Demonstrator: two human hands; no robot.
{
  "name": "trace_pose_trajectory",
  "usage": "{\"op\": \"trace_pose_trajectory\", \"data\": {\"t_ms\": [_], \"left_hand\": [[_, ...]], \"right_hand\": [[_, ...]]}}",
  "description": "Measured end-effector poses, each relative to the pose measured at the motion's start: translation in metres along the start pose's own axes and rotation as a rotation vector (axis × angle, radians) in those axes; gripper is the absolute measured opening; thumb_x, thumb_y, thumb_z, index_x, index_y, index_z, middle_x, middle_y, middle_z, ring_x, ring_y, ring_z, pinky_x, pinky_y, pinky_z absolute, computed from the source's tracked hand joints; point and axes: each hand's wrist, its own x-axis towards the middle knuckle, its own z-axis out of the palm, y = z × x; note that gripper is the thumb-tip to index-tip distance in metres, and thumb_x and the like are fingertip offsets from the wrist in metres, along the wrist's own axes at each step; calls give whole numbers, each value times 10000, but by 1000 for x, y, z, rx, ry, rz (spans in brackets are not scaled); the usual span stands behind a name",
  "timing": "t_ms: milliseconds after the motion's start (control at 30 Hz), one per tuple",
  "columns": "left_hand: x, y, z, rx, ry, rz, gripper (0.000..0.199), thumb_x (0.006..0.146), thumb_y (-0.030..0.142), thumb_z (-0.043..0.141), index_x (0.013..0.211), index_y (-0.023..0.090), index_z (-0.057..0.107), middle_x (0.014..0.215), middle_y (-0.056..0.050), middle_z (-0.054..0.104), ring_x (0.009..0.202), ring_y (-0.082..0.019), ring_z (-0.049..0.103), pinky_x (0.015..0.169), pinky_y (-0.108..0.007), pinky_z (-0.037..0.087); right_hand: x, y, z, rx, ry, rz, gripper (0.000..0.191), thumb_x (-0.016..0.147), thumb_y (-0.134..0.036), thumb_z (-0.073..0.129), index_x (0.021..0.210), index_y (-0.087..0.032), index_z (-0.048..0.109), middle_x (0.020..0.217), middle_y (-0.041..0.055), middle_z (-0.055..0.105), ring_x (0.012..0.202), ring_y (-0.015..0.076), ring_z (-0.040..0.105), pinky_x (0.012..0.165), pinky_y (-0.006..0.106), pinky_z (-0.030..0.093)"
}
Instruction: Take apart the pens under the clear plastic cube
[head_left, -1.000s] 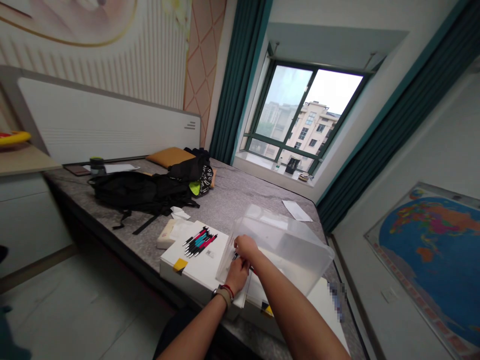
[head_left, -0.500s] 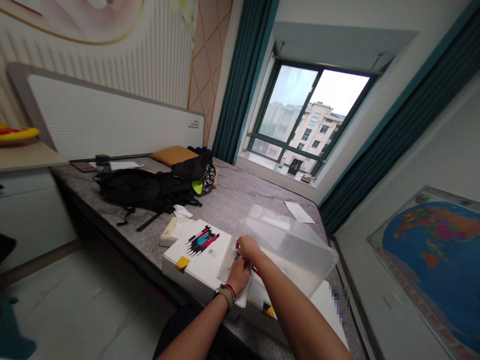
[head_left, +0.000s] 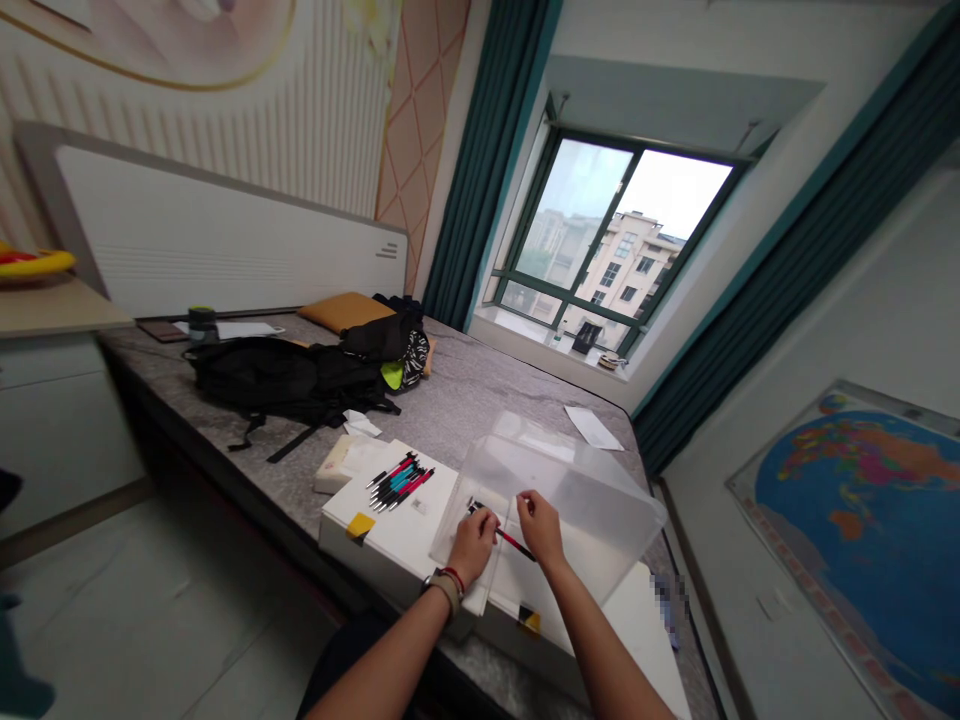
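Note:
My left hand [head_left: 474, 545] is shut on a black and red pen [head_left: 508, 540], which lies slanted across its fingers above a clear plastic box [head_left: 577, 500]. My right hand [head_left: 538, 526] sits just right of the pen with its fingers bunched, close to the pen's red end. Both hands are over the box, which rests tilted on white flat boxes. On the nearer white box [head_left: 397, 530] lies a bundle of several pens [head_left: 400, 482] in black, red and teal.
A cream packet [head_left: 341, 464] and a crumpled tissue [head_left: 361, 424] lie beyond the pens. A black backpack [head_left: 259, 378] sits on the grey mattress [head_left: 480, 400], and a loose sheet of paper [head_left: 592, 428] lies near the window. A world map [head_left: 862, 530] hangs on the right wall.
My hands have moved apart, the right one shifting rightward. The black and red pen now shows between them, held in my left hand.

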Motion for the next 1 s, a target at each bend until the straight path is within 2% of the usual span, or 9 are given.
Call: {"op": "trace_pose_trajectory", "data": {"t_ms": [67, 133, 267, 433, 633, 1000], "left_hand": [[1, 0, 0, -7, 19, -21, 327, 903, 406, 393, 740, 198, 584, 601, 8, 579, 615, -147, 559, 621, -248, 367], [2, -1, -1, -24, 37, -33, 328, 895, 421, 405, 745, 195, 589, 612, 6, 587, 629, -150, 566, 629, -247, 378], [5, -4, -1, -72, 33, -65, 348, 879, 460, 424, 751, 186, 596, 624, -1, 596, 586, -142, 538, 579, -238, 381], [5, -2, -1, -125, -11, -97, 375, 850, 509, 463, 804, 168, 612, 624, -2, 600, 503, -120, 469, 504, -230, 364], [4, 3, -1, -97, -43, -78, 400, 838, 536, 491, 775, 162, 619, 610, 1, 588, 506, -109, 463, 510, -224, 368], [6, 0, 0, -53, -88, -60, 466, 821, 593, 493, 778, 157, 650, 613, -3, 613, 488, -104, 465, 507, -232, 374]], "right_hand": [[-22, 24, -3, 56, 35, 75, 365, 897, -436, 392, 792, -196, 647, 762, 75, 686, 716, 213, 606, 678, 281, 397], [-41, 41, -1, 121, 9, 128, 435, 899, -496, 360, 722, -205, 629, 728, 69, 675, 705, 217, 595, 667, 282, 392], [-60, 57, 5, 306, -50, 184, 571, 901, -581, 296, 585, -199, 578, 587, 42, 608, 616, 195, 564, 626, 271, 384], [-62, 68, 8, 535, -50, 178, 532, 858, -612, 387, 650, -174, 605, 551, 14, 567, 543, 159, 514, 561, 253, 375], [-63, 73, 10, 752, -72, 284, 461, 819, -588, 471, 719, -158, 604, 564, -6, 550, 483, 125, 473, 489, 239, 363], [-65, 74, 10, 822, -12, 272, 400, 834, -526, 503, 686, -163, 581, 557, -2, 565, 472, 110, 470, 472, 224, 358]]}}
